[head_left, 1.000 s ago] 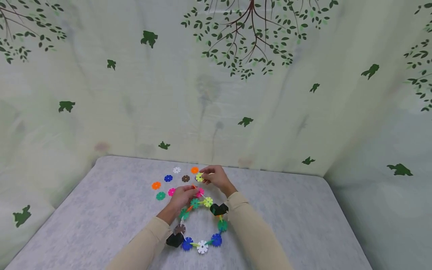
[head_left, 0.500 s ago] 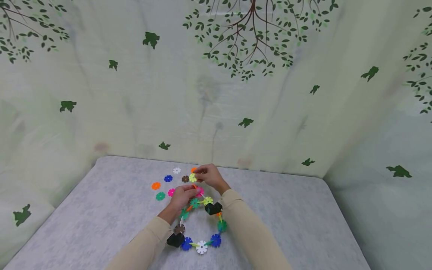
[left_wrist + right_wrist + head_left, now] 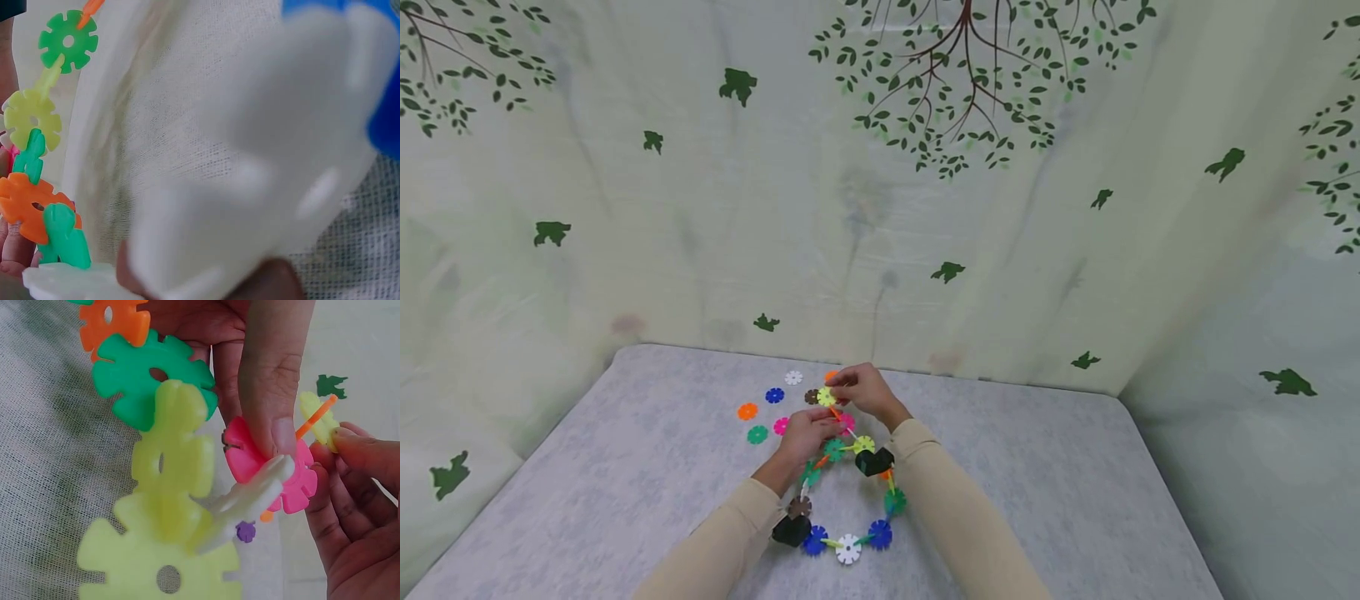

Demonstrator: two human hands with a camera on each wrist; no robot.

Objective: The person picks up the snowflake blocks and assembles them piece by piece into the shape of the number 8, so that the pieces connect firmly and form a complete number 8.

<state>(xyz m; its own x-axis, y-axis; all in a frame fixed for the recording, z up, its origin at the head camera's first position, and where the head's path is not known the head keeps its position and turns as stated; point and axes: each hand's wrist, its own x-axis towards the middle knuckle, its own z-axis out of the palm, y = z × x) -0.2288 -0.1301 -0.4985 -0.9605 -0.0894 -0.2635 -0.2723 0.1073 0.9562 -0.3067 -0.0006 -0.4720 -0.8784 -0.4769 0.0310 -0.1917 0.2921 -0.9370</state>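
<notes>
A ring-shaped chain of slotted plastic snowflake discs lies on the table, with a white disc (image 3: 848,550) at its near side. My left hand (image 3: 805,437) grips the chain's far end, its thumb pressed on a pink disc (image 3: 299,495) in the right wrist view. An orange disc (image 3: 307,425), seen edge-on, sticks out from the pink one. Between thumb and fingers, my right hand (image 3: 868,393) pinches a yellow disc (image 3: 326,436) right at the orange disc's edge. In the left wrist view, chain pieces pass close by, including a green disc (image 3: 53,44); fingers partly show behind them.
Loose discs lie left of and beyond the hands, among them a blue disc (image 3: 774,395), a green disc (image 3: 757,435), an orange disc (image 3: 747,412) and a white disc (image 3: 793,377). A leaf-patterned curtain (image 3: 820,250) hangs behind the grey table (image 3: 1037,483).
My right hand has moved slightly left with the yellow disc, bringing it to the orange disc at the chain's end. The left hand has stayed nearly still.
</notes>
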